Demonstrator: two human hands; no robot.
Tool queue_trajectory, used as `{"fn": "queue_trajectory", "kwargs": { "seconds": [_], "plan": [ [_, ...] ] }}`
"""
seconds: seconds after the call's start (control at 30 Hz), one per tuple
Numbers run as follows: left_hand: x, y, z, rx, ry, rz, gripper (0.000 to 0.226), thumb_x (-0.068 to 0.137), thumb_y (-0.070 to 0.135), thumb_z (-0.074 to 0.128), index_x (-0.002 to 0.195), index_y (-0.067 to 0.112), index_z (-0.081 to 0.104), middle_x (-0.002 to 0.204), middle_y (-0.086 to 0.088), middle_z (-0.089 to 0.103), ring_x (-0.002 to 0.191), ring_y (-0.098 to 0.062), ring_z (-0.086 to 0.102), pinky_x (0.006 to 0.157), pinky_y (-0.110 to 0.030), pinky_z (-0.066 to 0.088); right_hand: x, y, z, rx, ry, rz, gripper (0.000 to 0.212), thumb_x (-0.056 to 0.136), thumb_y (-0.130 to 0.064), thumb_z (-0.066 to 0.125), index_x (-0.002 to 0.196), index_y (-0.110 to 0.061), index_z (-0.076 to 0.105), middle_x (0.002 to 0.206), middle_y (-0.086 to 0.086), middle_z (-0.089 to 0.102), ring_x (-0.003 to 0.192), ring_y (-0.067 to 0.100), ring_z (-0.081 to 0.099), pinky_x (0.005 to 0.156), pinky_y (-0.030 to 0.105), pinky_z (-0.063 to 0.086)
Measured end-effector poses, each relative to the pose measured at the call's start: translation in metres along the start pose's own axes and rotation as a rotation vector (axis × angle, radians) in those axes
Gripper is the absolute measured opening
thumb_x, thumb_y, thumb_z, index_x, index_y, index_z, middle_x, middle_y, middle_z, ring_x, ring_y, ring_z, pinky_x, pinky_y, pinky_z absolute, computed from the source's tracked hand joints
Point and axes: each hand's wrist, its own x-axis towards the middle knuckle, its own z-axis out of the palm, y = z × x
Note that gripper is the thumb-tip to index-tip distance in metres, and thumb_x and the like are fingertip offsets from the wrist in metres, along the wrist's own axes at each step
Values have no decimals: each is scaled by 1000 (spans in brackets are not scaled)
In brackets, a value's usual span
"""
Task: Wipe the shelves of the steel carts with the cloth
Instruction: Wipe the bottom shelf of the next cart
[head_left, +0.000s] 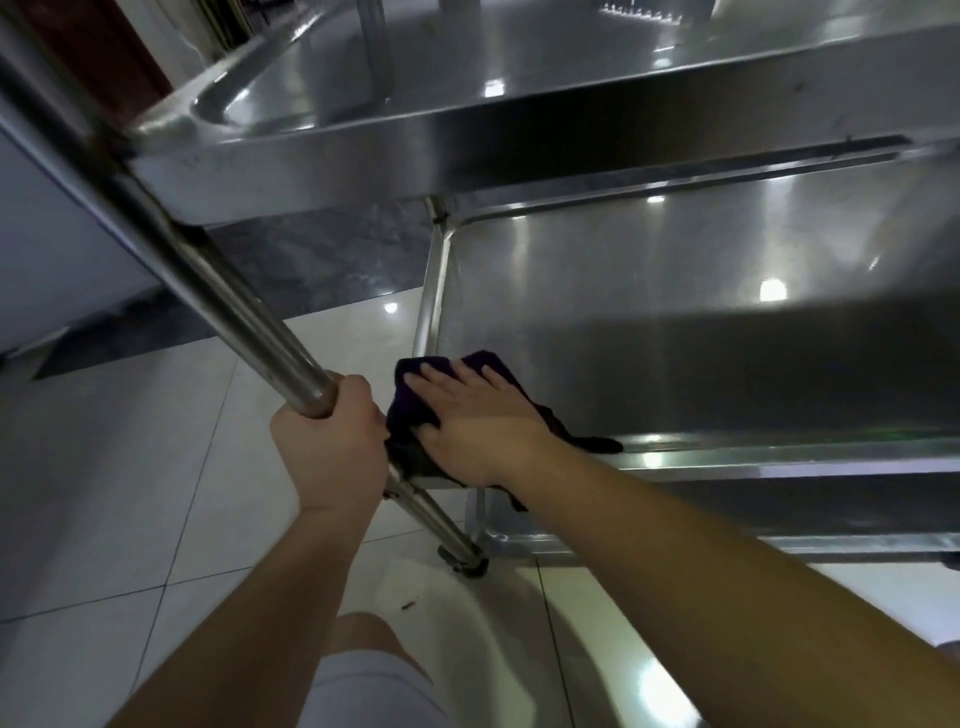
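A steel cart fills the view, with a top shelf (519, 124) and a middle shelf (675, 291) below it. A dark purple cloth (410, 410) lies at the near left corner of the middle shelf. My right hand (472, 415) presses flat on the cloth, fingers straight and spread. My left hand (332, 441) grips the cart's slanting steel post (223, 296), fingers wrapped round it just left of the cloth. Part of the cloth hangs over the shelf's front rim under my wrist.
A lowest shelf (675, 540) shows beneath the middle one. A caster wheel (470, 564) stands on the glossy white tiled floor (130, 493). A pale wall panel (52, 249) is at the left. My knee (363, 654) is below the arms.
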Motion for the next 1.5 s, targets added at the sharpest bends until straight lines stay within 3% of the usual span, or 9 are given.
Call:
{"fn": "queue_trajectory", "kwargs": {
  "seconds": [0.27, 0.47, 0.6, 0.7, 0.87, 1.0, 1.17, 1.3, 1.5],
  "plan": [
    [-4, 6, 0, 51, 35, -41, 14, 87, 3, 54, 76, -5, 54, 58, -12, 46, 51, -21, 50, 53, -32, 47, -89, 135, -45, -94, 142, 303, 65, 104, -51, 36, 163, -33, 16, 171, -10, 12, 157, 16, 10, 126, 39, 9],
    [-12, 15, -5, 224, 17, -55, 22, 93, 14, 57, 80, 0, 69, 76, -12, 73, 59, -12, 64, 51, -14, 49, -170, 228, -82, -87, 217, 513, 63, 102, -50, 34, 161, -30, 26, 169, -4, 22, 154, 21, 22, 124, 43, 19],
    [-22, 24, -14, 438, -6, -30, 28, 98, 29, 61, 95, 4, 72, 81, 0, 73, 58, -3, 62, 56, -25, 44, -173, 241, -80, -105, 217, 519, 72, 96, -61, 22, 162, -32, 22, 170, -8, 18, 156, 19, 19, 124, 46, 20],
    [-36, 18, -25, 733, -133, -30, 36, 103, 42, 58, 102, 7, 65, 80, -3, 65, 71, -19, 64, 60, -32, 42, -172, 240, -78, -101, 225, 525, 65, 102, -53, 29, 163, -30, 20, 171, -7, 15, 157, 19, 14, 125, 46, 16],
    [-72, -17, -41, 1329, -647, -229, 49, 105, 52, 46, 126, 13, 67, 120, -9, 71, 105, -26, 67, 89, -35, 51, -175, 240, -78, -80, 223, 514, 64, 105, -51, 29, 164, -30, 16, 171, -8, 11, 157, 19, 11, 126, 44, 13],
    [-107, -6, 8, 1236, -775, -54, 31, 101, 38, 48, 84, 22, 68, 79, 4, 70, 76, -15, 68, 75, -34, 57, -175, 241, -76, -65, 237, 500, 64, 105, -51, 30, 164, -31, 15, 171, -8, 11, 157, 20, 10, 126, 44, 11],
    [-133, 18, 101, 941, -721, 292, 16, 101, 33, 52, 91, 29, 63, 81, 8, 64, 73, -12, 61, 67, -33, 54, -175, 242, -73, -64, 227, 495, 65, 105, -52, 30, 164, -31, 13, 171, -11, 8, 158, 17, 4, 126, 43, 7],
    [-137, 6, 169, 1010, -752, 379, 31, 103, 35, 50, 128, 20, 61, 122, -7, 62, 113, -31, 58, 94, -42, 52, -178, 249, -73, -53, 207, 433, 64, 105, -51, 31, 163, -36, 10, 171, -16, 6, 158, 16, 3, 126, 43, 5],
    [-138, -21, 219, 1099, -861, 417, 52, 109, 41, 40, 156, 19, 42, 164, -6, 39, 150, -28, 34, 121, -39, 28, -190, 265, -78, -53, 162, 335, 62, 105, -51, 32, 162, -39, 11, 170, -18, 8, 157, 12, 4, 126, 41, 6]
  ]
}}
